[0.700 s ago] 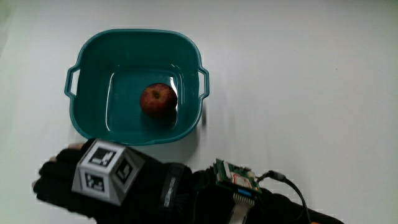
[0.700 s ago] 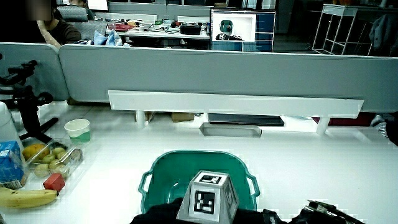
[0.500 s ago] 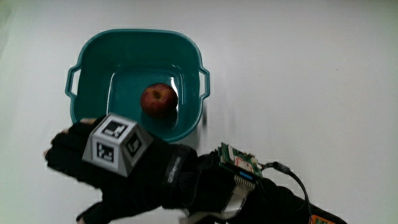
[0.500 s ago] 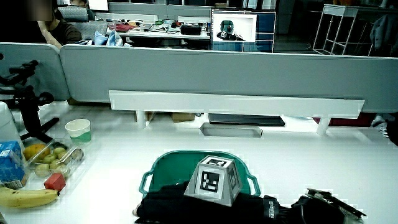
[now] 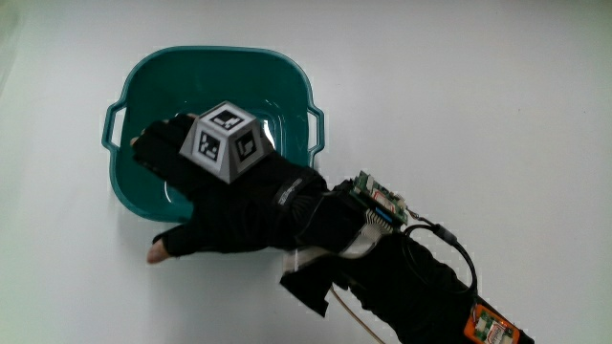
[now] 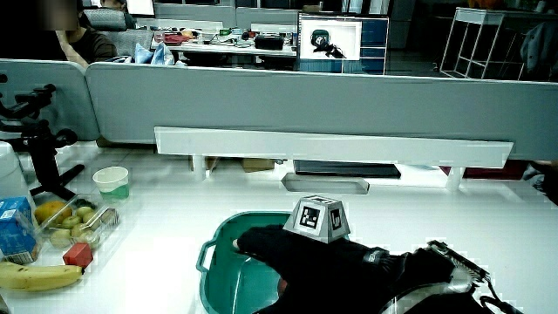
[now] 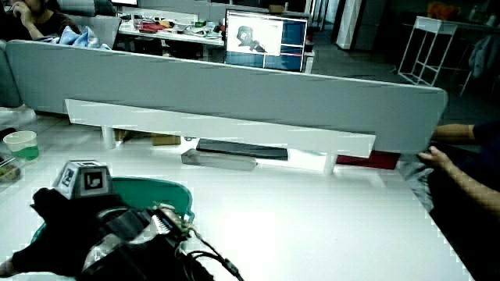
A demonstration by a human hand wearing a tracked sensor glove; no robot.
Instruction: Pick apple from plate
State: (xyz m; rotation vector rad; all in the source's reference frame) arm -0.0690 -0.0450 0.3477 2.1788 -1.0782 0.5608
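Note:
A teal basin (image 5: 215, 53) with two handles stands on the white table; it also shows in both side views (image 6: 216, 262) (image 7: 168, 187). The gloved hand (image 5: 225, 196) hovers over the basin's inside, fingers stretched flat toward one handle and thumb sticking out over the rim nearest the person. The patterned cube (image 5: 227, 141) sits on its back. The apple is hidden under the hand in every view. In both side views the hand (image 6: 296, 253) (image 7: 55, 207) lies level above the basin's opening. The forearm, carrying a small circuit board (image 5: 382, 201), crosses the table toward the person.
In a side view, a paper cup (image 6: 111, 181), a tray of small fruit (image 6: 74, 227), a red block (image 6: 77, 254), a banana (image 6: 35, 276) and a blue carton (image 6: 16, 228) sit at the table's edge. A white shelf (image 6: 331, 144) runs along the low partition (image 6: 305, 96).
The hand has moved from the table beside the basin's near rim to over the basin, and now covers the apple that showed before.

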